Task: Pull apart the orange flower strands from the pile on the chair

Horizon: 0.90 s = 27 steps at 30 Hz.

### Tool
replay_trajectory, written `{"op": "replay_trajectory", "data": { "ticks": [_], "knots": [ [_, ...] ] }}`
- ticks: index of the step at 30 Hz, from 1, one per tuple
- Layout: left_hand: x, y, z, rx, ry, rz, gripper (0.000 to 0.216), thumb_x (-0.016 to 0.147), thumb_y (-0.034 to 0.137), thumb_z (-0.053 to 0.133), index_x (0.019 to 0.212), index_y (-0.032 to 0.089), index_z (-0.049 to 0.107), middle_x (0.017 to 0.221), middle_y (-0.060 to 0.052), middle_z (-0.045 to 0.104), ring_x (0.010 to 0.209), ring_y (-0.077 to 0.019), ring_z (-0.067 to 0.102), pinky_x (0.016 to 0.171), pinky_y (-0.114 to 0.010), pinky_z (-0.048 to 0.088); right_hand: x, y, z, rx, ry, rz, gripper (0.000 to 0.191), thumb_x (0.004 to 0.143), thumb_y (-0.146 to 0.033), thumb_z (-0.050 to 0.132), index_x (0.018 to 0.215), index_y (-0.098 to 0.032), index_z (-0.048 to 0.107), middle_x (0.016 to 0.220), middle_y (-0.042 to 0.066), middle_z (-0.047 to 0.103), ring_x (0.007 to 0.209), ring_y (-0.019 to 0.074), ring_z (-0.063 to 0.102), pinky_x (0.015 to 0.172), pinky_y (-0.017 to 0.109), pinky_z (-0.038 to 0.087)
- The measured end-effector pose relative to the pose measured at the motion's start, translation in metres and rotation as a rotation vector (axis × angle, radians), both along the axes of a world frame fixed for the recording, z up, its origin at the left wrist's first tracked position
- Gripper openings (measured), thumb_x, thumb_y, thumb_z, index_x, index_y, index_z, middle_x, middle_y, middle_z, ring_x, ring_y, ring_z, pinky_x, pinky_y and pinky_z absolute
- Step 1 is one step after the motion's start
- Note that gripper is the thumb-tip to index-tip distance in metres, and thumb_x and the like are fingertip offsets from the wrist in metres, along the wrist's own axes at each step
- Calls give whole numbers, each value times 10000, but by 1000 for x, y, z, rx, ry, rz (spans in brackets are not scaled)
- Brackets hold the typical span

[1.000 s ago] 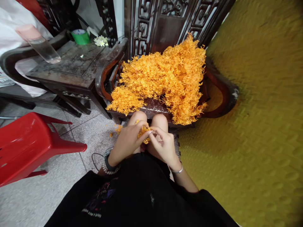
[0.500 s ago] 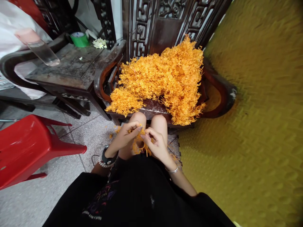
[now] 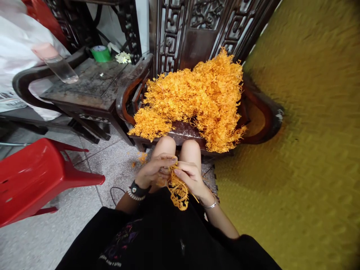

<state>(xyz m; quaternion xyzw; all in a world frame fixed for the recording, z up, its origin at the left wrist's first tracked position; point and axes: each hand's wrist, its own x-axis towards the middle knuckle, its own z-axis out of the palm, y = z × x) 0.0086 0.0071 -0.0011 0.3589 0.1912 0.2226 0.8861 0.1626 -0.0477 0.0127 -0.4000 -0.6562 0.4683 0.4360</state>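
Observation:
Over my lap, both hands grip a lacy orange plastic sprig (image 3: 179,193) whose looped end hangs down onto my black shirt. My left hand (image 3: 157,169), with a dark band and beads at its wrist, pinches its upper end. Close beside it, my right hand (image 3: 192,176) holds the same sprig between thumb and fingers, and a thin stem sticks out below the palm. Parts of the sprig are hidden by the fingers. Beyond my knees, a large heap of similar orange sprigs (image 3: 194,90) lies on a dark carved wooden chair (image 3: 184,131).
A red plastic stool (image 3: 50,176) stands on the left. On a dark side table (image 3: 87,84) are a bottle with a pink cap (image 3: 60,65), green tape (image 3: 101,54) and pale flowers (image 3: 123,57). Orange scraps (image 3: 142,157) lie on the floor. A yellow textured surface (image 3: 298,168) borders the right.
Both hands have moved slightly lower and nearer my body. More of the orange sprig now hangs below them, over my shirt. The view has shifted a little.

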Motion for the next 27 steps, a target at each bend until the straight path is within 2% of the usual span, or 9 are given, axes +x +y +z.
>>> {"op": "replay_trajectory", "data": {
  "ticks": [2,5,7,11,14,17,19,23,27],
  "knots": [
    [2,2,-1,-119,-104,-14,446,712,450,722,574,186,390,403,129,169,328,-16,106,309,-138,128,1,-2,-2,-113,157,17,449,889,-479,519,559,-198,399,557,-26,376,537,117,350,513,265,276],
    [2,6,4,-211,-213,152,491,722,414,711,527,185,323,400,129,108,339,-12,60,294,-102,125,0,-6,-5,-301,378,-14,456,828,-559,570,584,-197,437,592,-17,428,547,120,386,514,260,301],
    [2,6,8,-209,-243,245,514,718,398,710,493,178,304,396,119,114,344,-12,67,292,-94,139,-2,-7,-5,-360,433,-69,439,798,-564,614,608,-191,482,596,-20,442,535,112,377,514,255,299],
    [4,0,4,-127,-194,267,500,715,455,692,448,170,381,366,95,189,322,-23,179,298,-126,224,-5,-2,-3,-404,516,-239,377,764,-531,677,658,-190,558,621,-19,480,546,108,392,521,246,324],
    [5,-5,-3,-14,-98,405,386,758,447,652,544,145,540,371,79,292,328,-40,282,344,-157,305,-6,2,1,-429,570,-369,305,738,-488,724,720,-205,613,670,-15,544,588,120,456,564,247,387],
    [2,-6,-5,85,-22,584,297,782,411,624,708,123,636,410,69,396,333,-35,286,368,-166,310,-6,4,2,-420,595,-440,275,746,-483,717,751,-219,639,706,-10,593,627,139,510,620,264,442],
    [-1,-6,-2,80,-32,682,260,776,395,619,744,137,629,435,77,412,329,-25,234,356,-162,265,-5,5,2,-420,581,-429,272,766,-488,693,746,-221,644,711,-3,610,645,152,538,638,277,462],
    [-3,-9,6,70,-76,738,352,768,391,589,538,178,429,452,75,333,356,-38,227,361,-183,251,-3,8,1,-430,540,-394,337,785,-552,645,743,-217,639,738,17,643,703,181,592,665,305,490],
    [-1,-18,5,354,116,772,493,874,442,519,475,176,409,448,38,371,426,-72,374,456,-220,335,-4,9,2,-455,524,-381,365,760,-579,665,793,-217,634,703,6,632,672,172,602,631,289,499]
  ]
}}
